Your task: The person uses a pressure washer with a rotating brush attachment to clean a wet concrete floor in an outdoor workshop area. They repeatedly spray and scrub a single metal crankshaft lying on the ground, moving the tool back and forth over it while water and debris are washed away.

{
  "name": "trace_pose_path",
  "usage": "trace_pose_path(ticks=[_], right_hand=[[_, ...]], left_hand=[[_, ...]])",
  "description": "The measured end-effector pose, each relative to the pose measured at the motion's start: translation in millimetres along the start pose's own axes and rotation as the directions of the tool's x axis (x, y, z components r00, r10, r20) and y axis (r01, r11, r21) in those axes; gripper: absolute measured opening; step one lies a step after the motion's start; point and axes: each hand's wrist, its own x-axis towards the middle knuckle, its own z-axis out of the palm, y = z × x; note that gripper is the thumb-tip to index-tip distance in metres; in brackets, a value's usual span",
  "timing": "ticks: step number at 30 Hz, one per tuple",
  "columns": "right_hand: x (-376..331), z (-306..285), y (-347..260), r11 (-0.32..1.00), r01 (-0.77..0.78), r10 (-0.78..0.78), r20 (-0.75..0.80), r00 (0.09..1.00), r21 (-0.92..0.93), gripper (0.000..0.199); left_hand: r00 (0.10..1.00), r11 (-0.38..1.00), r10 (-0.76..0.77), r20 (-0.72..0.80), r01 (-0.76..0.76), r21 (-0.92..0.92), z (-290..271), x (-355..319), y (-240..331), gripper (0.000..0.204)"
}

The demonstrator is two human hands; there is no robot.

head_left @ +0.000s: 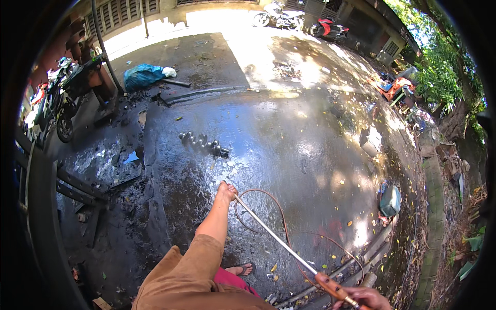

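Single head-worn fisheye view, looking steeply down and forward over the wet concrete yard (289,134). Close above the person's own outstretched left arm and bent knee at the lower edge; far from the parked motorcycles (279,16) beyond the yard's far side. Straight edges bent toward the dark circular rim. No second view to overlap.

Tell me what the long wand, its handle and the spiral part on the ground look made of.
Wand: bare metal tube, likely steel; it glints pale silver in the sun.
Handle: orange-brown, perhaps wood or plastic; too blurred to tell.
Spiral part: dark, dull metal, seemingly cast or greasy; it lies on the wet concrete ground.
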Motion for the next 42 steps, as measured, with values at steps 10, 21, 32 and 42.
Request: trace_pose_path(ticks=[10,21,32,42], right_hand=[[129.1,168.9,-117.7,0.757,0.406,-0.606,-0.317,0.730,-0.511,0.051],[342.0,224.5,-207.1,0.506,0.377,-0.773,-0.214,0.597,-0.776,0.031],[475.0,261.3,-281.9,0.260,0.427,-0.819,0.037,0.573,-0.866,0.032],[573.7,275.6,-367.8,0.290,0.409,-0.701,0.100,0.707,-0.865,0.033]], left_hand=[[0.985,0.545,0.059,0.164,-0.169,0.821,26.2,-3.3,94.5,0.032],[0.729,0.754,0.470,-0.499,-0.037,0.656,-380.6,-180.4,306.5,0.021],[0.718,0.902,0.427,-0.549,-0.299,0.311,-479.9,-257.8,277.7,0.029],[0.726,0.931,0.365,-0.583,-0.278,0.237,-389.3,-210.2,244.1,0.036]])
